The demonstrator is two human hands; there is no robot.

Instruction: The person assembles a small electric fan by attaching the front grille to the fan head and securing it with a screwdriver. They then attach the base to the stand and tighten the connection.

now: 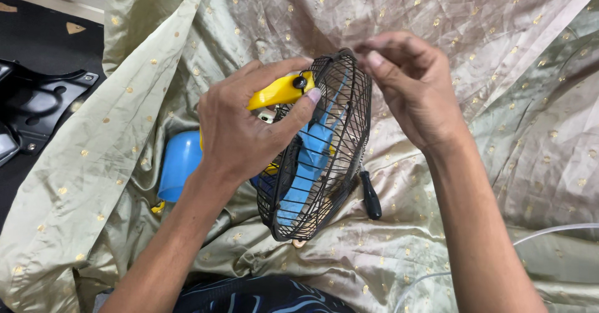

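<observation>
Left hand [240, 132] is wrapped around the fan [312, 154], fingers curled over the yellow arm [277, 90] at the top, thumb pressed against the rim of the black wire cage [340, 123]. That's a firm grip, closed right on the fan body. A small black knob [300, 81] sits on the end of the yellow arm, just above the thumb.

Right hand [412, 85] is up at the top edge of the cage, fingertips [374, 54] pinched together just over the wire. The grip is nearly shut; whether anything tiny sits between the fingers, I can't tell.

The fan is tipped on its side, cage facing the right hand, blue blades [306, 163] plain to see through the wires. Its blue base [180, 163] pokes out behind the left wrist, lying on the cloth.

Just beside the lower right of the cage there's a screwdriver, its black handle [370, 196] resting on the cloth, shaft pointing up toward the cage rim.

All of it sits on a shiny grey-green cloth [474, 32] dotted with gold, rumpled and spread wide. A thin clear tube [549, 231] runs across the lower right corner. Off to the left, on the dark floor, lies a black metal bracket [37, 104]. At the bottom edge, dark blue-patterned clothing [262, 300].
</observation>
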